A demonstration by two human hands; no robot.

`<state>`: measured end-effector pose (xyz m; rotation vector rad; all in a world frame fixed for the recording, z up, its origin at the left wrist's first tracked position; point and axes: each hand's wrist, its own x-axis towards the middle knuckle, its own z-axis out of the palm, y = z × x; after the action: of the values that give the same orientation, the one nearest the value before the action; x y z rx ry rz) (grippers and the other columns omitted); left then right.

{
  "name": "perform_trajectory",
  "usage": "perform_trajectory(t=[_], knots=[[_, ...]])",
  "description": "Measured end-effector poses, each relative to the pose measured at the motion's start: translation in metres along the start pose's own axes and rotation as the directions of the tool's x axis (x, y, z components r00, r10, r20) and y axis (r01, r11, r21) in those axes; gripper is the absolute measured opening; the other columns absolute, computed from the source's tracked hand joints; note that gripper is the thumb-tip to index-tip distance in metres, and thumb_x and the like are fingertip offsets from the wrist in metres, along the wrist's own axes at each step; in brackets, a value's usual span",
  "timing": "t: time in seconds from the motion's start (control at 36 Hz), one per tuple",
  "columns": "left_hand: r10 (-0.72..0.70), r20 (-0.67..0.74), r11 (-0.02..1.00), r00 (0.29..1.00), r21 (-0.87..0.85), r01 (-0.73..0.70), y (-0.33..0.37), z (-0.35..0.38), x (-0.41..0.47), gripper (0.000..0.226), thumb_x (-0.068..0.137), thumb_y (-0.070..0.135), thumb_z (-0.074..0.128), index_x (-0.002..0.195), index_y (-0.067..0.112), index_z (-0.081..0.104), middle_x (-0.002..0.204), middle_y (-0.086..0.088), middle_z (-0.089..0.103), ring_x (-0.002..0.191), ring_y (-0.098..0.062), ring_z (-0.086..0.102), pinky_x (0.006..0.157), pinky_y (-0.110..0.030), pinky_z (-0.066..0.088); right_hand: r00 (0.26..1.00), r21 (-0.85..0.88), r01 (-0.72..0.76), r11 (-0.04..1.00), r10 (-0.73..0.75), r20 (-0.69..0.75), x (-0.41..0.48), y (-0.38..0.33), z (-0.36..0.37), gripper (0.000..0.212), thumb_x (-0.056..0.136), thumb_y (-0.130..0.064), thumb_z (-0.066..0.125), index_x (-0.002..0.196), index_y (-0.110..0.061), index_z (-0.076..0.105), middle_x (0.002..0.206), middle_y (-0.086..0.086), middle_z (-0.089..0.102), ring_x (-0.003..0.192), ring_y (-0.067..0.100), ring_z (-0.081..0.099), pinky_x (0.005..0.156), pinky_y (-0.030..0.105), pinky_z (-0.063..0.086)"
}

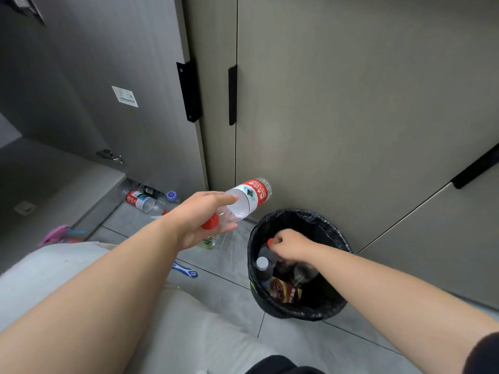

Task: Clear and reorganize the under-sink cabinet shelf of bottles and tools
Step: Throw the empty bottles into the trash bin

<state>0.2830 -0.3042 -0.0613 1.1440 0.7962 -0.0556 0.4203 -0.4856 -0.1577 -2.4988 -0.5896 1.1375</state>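
Note:
My left hand (198,218) grips a clear plastic water bottle (244,202) with a red label and red cap, held on its side above the floor, just left of the bin. My right hand (290,245) reaches into the black-lined trash bin (334,238) and holds a bottle by its red cap (270,242); the rest of that bottle is mostly hidden. Inside the bin lie a white-capped dark bottle (263,267) and a red wrapper (286,291). More empty bottles (141,199) lie on the floor by the open cabinet door.
The open cabinet door (121,103) stands at left, closed grey cabinet doors (351,117) behind the bin. A blue-and-white toothbrush (186,270) and a crumpled green-labelled bottle (210,242) lie on the tiled floor. A pink tool (55,234) sits on the cabinet shelf edge.

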Motion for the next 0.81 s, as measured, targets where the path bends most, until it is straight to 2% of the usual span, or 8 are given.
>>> perform_trajectory(t=[0.06,0.11,0.28,0.36,0.47,0.58,0.72,0.81], knots=[[0.032,0.022,0.999,0.999,-0.001,-0.032,0.001,0.003,-0.002,0.024,0.092,0.02,0.072,0.114,0.01,0.07,0.119,-0.018,0.07,0.104,-0.029,0.073,0.083,-0.039,0.061,0.998,0.444,0.02,0.896,-0.046,0.048,-0.011,-0.012,-0.016,0.028,0.098,-0.032,0.054,0.102,-0.007,0.067,0.09,0.012,0.069,0.078,0.025,0.067,0.076,0.04,0.057],[0.07,0.037,0.996,0.997,0.058,-0.072,0.001,0.007,-0.004,0.027,0.091,0.024,0.073,0.115,0.013,0.07,0.119,-0.017,0.071,0.107,-0.028,0.072,0.084,-0.039,0.062,0.971,0.756,-0.015,0.655,-0.17,0.166,-0.023,-0.024,-0.032,0.048,0.098,-0.05,0.053,0.114,-0.007,0.065,0.102,0.017,0.071,0.094,0.03,0.073,0.082,0.044,0.061],[0.099,0.152,0.963,0.983,0.234,-0.133,-0.004,0.014,-0.014,0.056,0.077,0.034,0.086,0.123,0.018,0.058,0.111,-0.014,0.075,0.102,-0.028,0.074,0.084,-0.044,0.057,0.919,0.858,0.085,0.507,-0.373,0.129,-0.051,-0.052,-0.044,0.059,0.092,-0.046,0.066,0.138,-0.011,0.052,0.13,0.019,0.065,0.115,0.04,0.065,0.101,0.057,0.05],[0.094,0.198,0.945,0.976,0.292,-0.15,-0.006,0.016,-0.016,0.062,0.072,0.038,0.088,0.122,0.017,0.058,0.112,-0.006,0.075,0.106,-0.022,0.073,0.097,-0.044,0.055,0.914,0.825,0.131,0.55,-0.39,0.115,-0.056,-0.052,-0.054,0.06,0.089,-0.034,0.073,0.138,-0.009,0.05,0.128,0.019,0.066,0.115,0.041,0.065,0.102,0.061,0.048],[0.07,0.166,0.905,0.984,0.404,-0.133,-0.008,0.016,-0.014,0.032,0.086,0.043,0.076,0.112,0.025,0.072,0.114,0.006,0.074,0.115,-0.013,0.063,0.094,-0.036,0.052,0.919,0.606,0.142,0.783,-0.331,0.213,-0.06,-0.039,-0.083,0.051,0.089,-0.028,0.071,0.135,-0.018,0.051,0.125,0.016,0.068,0.11,0.039,0.068,0.099,0.057,0.051],[0.122,0.041,0.885,0.992,0.449,-0.128,-0.009,0.012,-0.011,0.021,0.093,0.035,0.069,0.11,0.022,0.071,0.116,0.001,0.071,0.109,-0.015,0.065,0.084,-0.032,0.054,0.941,0.048,0.033,0.998,-0.048,0.335,-0.065,-0.019,-0.116,0.048,0.087,-0.031,0.073,0.128,-0.021,0.051,0.123,0.017,0.066,0.088,0.03,0.068,0.079,0.045,0.06],[0.143,0.029,0.878,0.989,0.457,-0.14,-0.01,0.011,-0.008,0.018,0.094,0.029,0.068,0.108,0.017,0.069,0.115,-0.007,0.072,0.101,-0.018,0.067,0.084,-0.035,0.051,0.864,-0.528,-0.094,0.844,0.333,0.378,-0.066,-0.004,-0.12,0.054,0.088,-0.038,0.068,0.119,0.005,0.061,0.083,0.016,0.063,0.066,0.029,0.056,0.064,0.036,0.05],[0.136,0.041,0.867,0.99,0.478,-0.139,-0.012,0.012,-0.009,0.019,0.095,0.028,0.067,0.108,0.016,0.069,0.115,-0.008,0.072,0.1,-0.019,0.067,0.081,-0.034,0.051,0.829,-0.654,-0.134,0.745,0.446,0.338,-0.06,0.004,-0.093,0.059,0.091,-0.042,0.066,0.123,0.006,0.06,0.105,0.022,0.07,0.084,0.032,0.064,0.08,0.04,0.057]])
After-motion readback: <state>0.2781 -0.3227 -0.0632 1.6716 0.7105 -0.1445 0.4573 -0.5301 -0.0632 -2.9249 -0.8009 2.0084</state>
